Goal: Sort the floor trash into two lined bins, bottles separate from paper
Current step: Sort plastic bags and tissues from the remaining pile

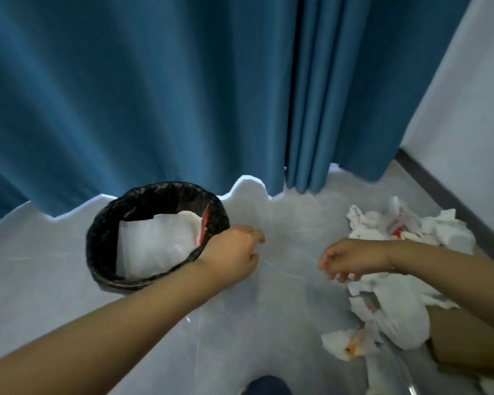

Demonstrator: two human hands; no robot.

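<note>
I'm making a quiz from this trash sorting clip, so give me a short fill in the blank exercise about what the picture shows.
1. The bin is lined with a ____ bag.
2. Inside the bin lies white ____.
3. The pile of crumpled paper lies beside the person's ____ hand.
4. Behind the bin hangs a ____ curtain.

Missing words: black; paper; right; blue

A single head-worn wide-angle camera looks forward and steeply down at the grey floor (268,323) from close above, facing a blue curtain (154,95) and the white wall (468,81) at right.
</note>
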